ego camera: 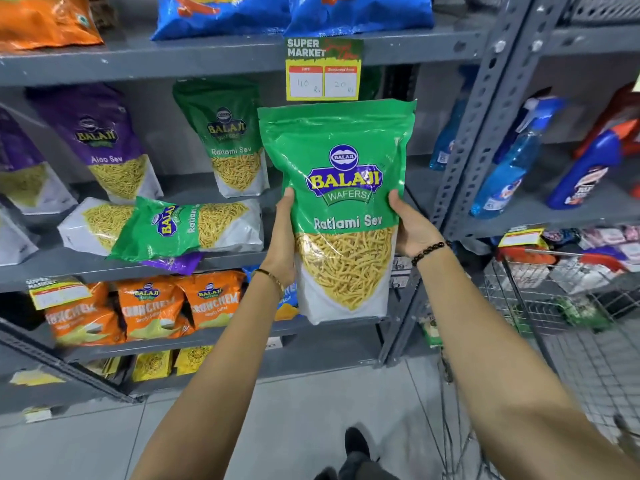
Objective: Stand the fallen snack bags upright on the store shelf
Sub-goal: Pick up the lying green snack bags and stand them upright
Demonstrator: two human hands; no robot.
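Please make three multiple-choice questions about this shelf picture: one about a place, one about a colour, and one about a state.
1. Where does the fallen green bag lie?
A. on the floor
B. on the middle shelf, left of the held bag
C. in the wire basket

2. What colour is the top of the upright Aloo Sev bag?
A. purple
B. orange
C. blue

3. How is the held Ratlami Sev bag carried?
A. upright, between the left hand and the right hand
B. upside down in one hand
C. flat on the floor

Answers:
1 B, it lies on its side there, on top of another fallen bag.
2 A, its upper part is purple.
3 A, its print reads upright and one hand grips each side.
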